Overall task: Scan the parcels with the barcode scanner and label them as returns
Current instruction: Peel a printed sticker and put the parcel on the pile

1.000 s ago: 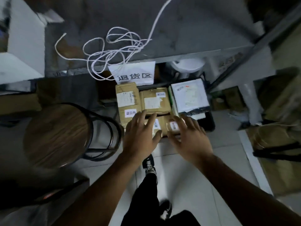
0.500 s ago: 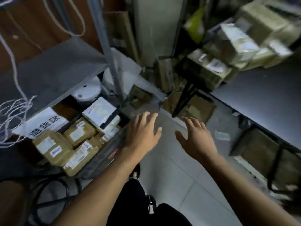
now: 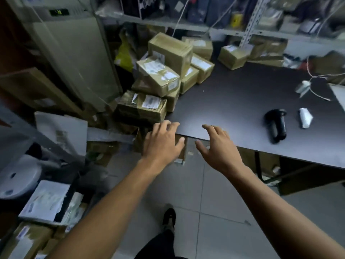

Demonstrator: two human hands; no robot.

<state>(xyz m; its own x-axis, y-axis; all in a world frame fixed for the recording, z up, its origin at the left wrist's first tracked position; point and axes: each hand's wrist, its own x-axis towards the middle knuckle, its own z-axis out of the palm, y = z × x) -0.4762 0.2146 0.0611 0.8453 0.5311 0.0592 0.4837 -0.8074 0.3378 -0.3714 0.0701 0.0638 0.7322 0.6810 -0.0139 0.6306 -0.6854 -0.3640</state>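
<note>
A heap of brown cardboard parcels [image 3: 158,77] with white labels is piled on the left end of the dark table [image 3: 233,101]. The nearest parcel [image 3: 141,107] lies at the table's corner. A black barcode scanner [image 3: 276,125] lies on the table to the right, a small white roll [image 3: 305,117] beside it. My left hand [image 3: 161,142] and my right hand [image 3: 217,146] reach forward at the table's front edge, fingers spread and holding nothing. The left hand is just below the nearest parcel.
More labelled parcels [image 3: 44,202] sit on the floor at lower left, next to a white stool [image 3: 16,176]. Shelving with boxes [image 3: 233,55] runs behind the table. A white cable [image 3: 315,79] trails across the table's right side. Grey floor tiles [image 3: 205,212] lie underfoot.
My view swung from the floor parcels by the shelf up and right to the table. Both hands left those parcels and now reach toward the table's edge, still holding nothing.
</note>
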